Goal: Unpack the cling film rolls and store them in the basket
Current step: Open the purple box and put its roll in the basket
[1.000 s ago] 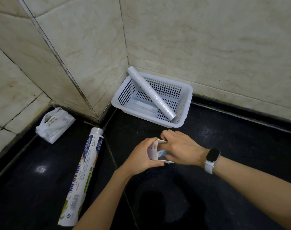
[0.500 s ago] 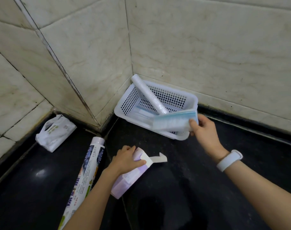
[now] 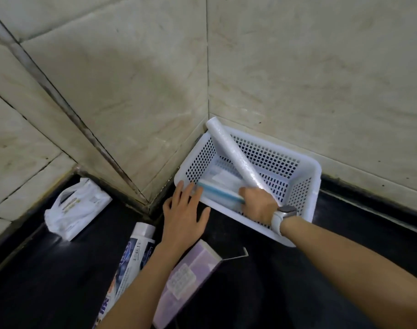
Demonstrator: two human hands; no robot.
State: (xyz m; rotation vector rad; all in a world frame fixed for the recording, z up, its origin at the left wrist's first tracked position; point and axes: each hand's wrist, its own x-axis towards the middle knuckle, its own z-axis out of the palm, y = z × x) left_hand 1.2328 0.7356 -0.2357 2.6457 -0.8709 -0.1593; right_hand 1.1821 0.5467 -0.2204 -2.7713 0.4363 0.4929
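A white perforated basket (image 3: 305,184) stands in the wall corner on the black counter. One long cling film roll (image 3: 233,153) leans diagonally across it, its top end on the back left rim. My right hand (image 3: 257,203), a watch on its wrist, is inside the basket, shut on a shorter roll with a blue edge (image 3: 217,189) that lies low along the near wall. My left hand (image 3: 183,217) is spread flat, fingers apart, at the basket's near left corner. An open purple box (image 3: 188,279) lies on the counter under my left forearm.
A packaged roll in a printed blue and white wrapper (image 3: 134,257) lies on the counter left of my left arm. A crumpled white plastic bag (image 3: 77,207) sits by the left wall. Tiled walls close in behind and to the left.
My right hand carried the blue-edged roll from above the rim down into the basket. My left hand let go of the purple box and moved up to the basket's corner.
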